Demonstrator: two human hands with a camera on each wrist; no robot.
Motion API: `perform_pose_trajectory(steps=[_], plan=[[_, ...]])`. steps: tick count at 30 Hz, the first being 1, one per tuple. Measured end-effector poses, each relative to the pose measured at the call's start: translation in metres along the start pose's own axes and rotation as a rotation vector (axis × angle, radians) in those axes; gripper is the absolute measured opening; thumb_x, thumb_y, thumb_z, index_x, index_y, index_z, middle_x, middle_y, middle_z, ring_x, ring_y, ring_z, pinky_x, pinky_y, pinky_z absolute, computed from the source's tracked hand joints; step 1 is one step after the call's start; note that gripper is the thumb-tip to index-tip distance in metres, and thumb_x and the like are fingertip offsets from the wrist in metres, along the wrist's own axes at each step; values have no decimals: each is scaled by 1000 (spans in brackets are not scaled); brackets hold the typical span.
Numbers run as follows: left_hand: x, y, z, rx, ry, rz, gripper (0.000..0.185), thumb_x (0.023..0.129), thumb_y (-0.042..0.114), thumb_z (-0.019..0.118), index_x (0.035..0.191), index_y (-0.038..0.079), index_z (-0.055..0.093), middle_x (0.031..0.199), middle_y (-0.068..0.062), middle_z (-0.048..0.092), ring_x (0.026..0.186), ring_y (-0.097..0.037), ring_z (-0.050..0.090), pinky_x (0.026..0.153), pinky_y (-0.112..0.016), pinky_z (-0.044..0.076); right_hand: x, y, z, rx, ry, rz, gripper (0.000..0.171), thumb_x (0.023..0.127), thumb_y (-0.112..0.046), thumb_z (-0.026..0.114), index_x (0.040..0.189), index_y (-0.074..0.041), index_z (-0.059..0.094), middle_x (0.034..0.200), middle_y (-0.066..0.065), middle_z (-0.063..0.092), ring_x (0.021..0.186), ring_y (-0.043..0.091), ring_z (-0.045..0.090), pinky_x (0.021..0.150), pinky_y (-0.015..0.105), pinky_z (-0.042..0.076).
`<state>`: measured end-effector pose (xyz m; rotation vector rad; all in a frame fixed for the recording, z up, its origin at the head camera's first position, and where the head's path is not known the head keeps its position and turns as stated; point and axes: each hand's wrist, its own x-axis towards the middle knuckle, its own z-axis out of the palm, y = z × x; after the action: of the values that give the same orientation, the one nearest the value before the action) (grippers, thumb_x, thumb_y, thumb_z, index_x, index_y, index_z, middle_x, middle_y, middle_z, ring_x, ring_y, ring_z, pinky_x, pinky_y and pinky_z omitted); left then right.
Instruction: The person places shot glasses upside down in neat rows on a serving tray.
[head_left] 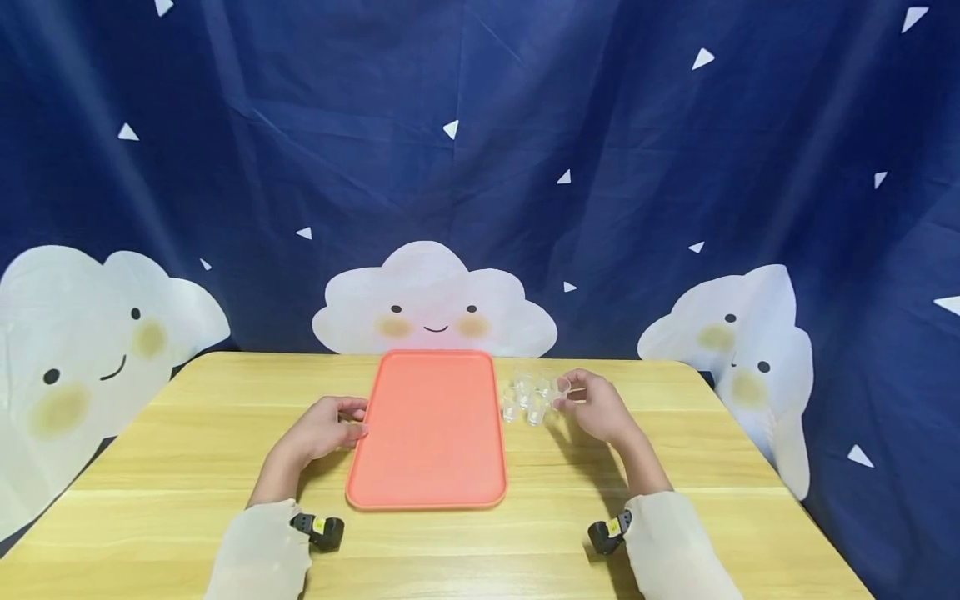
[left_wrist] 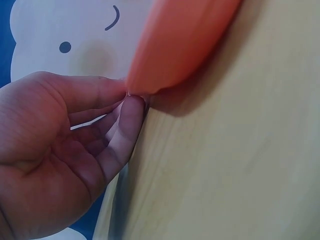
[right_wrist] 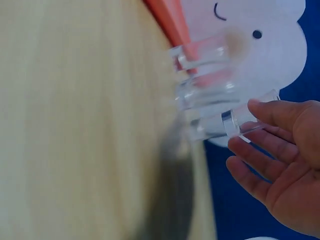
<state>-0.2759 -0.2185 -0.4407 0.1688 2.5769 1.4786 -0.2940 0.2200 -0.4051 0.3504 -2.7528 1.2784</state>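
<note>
A coral-red tray lies flat on the wooden table, long side away from me. At its left rim, my left hand pinches the edge between thumb and fingers; the left wrist view shows the fingertips meeting right at the tray's corner. To the right of the tray stands a cluster of several small clear shot glasses. My right hand holds one clear shot glass between thumb and fingertips at the cluster's right side. In the right wrist view it overlaps another glass behind it.
The light wooden table ends at a dark blue curtain with white clouds and triangles. The glasses stand close beside the tray's right rim. Small black cameras sit on both wrists over pale sleeves.
</note>
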Motion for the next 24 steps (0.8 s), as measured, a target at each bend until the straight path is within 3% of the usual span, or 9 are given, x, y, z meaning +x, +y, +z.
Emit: perform_pose_trajectory(steps=[10, 17, 24], plan=[[-1, 0, -1, 18, 0, 10, 50, 92, -1, 65, 140, -11, 53, 120, -21, 65, 95, -24, 67, 78, -34, 62, 3, -57, 0, -21, -24, -160, 18, 93, -6, 71, 107, -2, 60, 119, 16, 67, 115, 36, 67, 94, 49, 58], [-1, 3, -2, 51, 8, 12, 49, 93, 0, 65, 139, -11, 54, 121, -21, 66, 96, -23, 67, 78, -32, 61, 16, -89, 19, -22, -54, -244, 16, 93, -4, 71, 103, -4, 58, 111, 12, 67, 113, 32, 68, 98, 46, 56], [-1, 3, 0, 63, 10, -8, 49, 93, 0, 65, 140, -9, 55, 120, -18, 66, 91, -19, 66, 76, -31, 60, 31, -111, 45, -25, -84, -320, 18, 95, -5, 68, 110, -2, 59, 109, 10, 67, 110, 29, 70, 94, 44, 58]])
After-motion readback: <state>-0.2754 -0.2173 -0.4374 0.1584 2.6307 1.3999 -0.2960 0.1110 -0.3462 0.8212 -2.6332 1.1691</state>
